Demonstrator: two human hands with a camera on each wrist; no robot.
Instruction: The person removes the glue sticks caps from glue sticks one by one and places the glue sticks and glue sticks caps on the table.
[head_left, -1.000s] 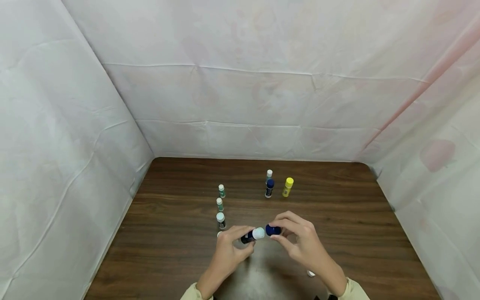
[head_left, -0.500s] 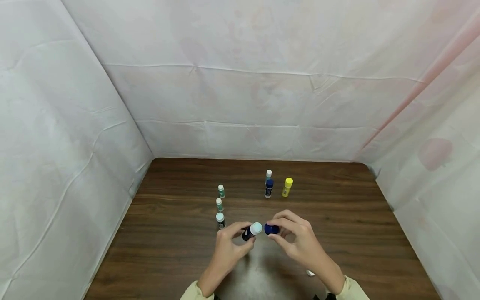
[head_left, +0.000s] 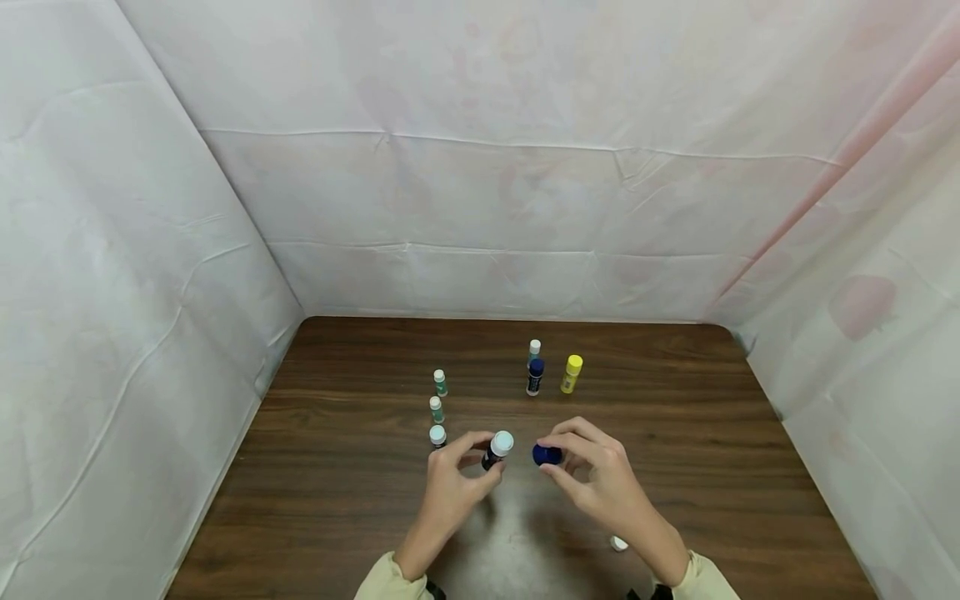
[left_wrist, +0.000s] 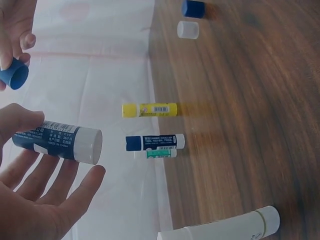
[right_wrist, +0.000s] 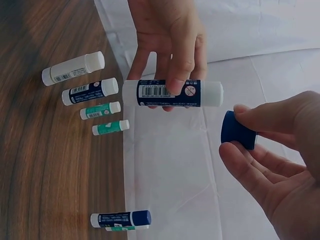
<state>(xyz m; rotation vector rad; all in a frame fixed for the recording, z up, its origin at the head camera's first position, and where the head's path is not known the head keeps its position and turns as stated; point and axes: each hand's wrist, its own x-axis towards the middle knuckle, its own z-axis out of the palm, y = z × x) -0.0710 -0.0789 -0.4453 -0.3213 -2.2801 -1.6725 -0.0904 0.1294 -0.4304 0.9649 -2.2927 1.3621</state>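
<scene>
My left hand (head_left: 452, 485) holds a navy-labelled glue stick (right_wrist: 155, 93) between thumb and fingers, its white top tilted upward in the head view. To the right, my right hand (head_left: 600, 468) pinches a blue cap (right_wrist: 236, 131) with thumb and fingertips. A small gap separates the cap from the stick's white end. Beyond the left hand stand two green glue sticks (head_left: 440, 383) and a navy one with a white cap (head_left: 438, 435). A white glue stick (right_wrist: 72, 69) shows beside them in the right wrist view; my left hand hides it in the head view.
At the back of the wooden table (head_left: 360, 350) stand a blue-capped glue stick (head_left: 535, 377), a white-capped one (head_left: 534, 350) behind it, and a yellow one (head_left: 572, 374). A white cap (left_wrist: 188, 30) and another blue cap (left_wrist: 193, 9) lie near my right forearm. White cloth surrounds the table.
My left hand has drawn the glue stick slightly left and forward and tipped it more upright, widening the gap to the cap. The right hand has stayed nearly still.
</scene>
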